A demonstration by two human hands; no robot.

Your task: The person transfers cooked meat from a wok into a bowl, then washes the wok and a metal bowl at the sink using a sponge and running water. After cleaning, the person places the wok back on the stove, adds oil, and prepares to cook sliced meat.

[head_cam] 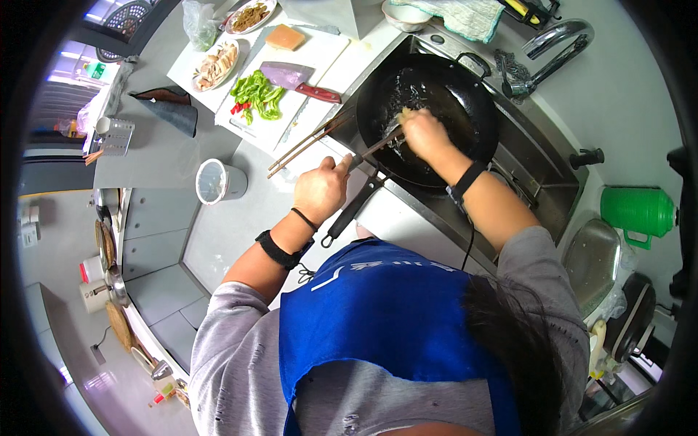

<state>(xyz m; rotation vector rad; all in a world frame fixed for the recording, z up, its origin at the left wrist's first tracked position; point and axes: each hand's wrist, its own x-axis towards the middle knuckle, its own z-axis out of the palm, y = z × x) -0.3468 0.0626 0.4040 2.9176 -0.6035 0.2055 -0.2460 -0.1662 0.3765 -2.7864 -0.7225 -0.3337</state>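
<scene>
A large black wok (463, 117) sits in the metal sink, wet inside with some water in it. My right hand (425, 133) is down in the wok, its fingers closed on a yellowish scrubber (404, 115), mostly hidden by the hand. My left hand (322, 188) grips the dark handle of a cooking utensil (381, 143), perhaps a spatula. The utensil's far end meets the scrubber inside the wok. The wok's long black handle (351, 210) points toward me, just right of my left hand. A pair of long wooden chopsticks (311, 144) lies across the sink's edge.
A red-handled cleaver (319, 94), cut green peppers (256, 94) and an orange-brown block (284, 37) lie on a white cutting board (322, 57). A plate of sliced food (216, 65) stands beside it. The faucet (561, 54) arches behind the sink; a white bucket (221, 182) is at left.
</scene>
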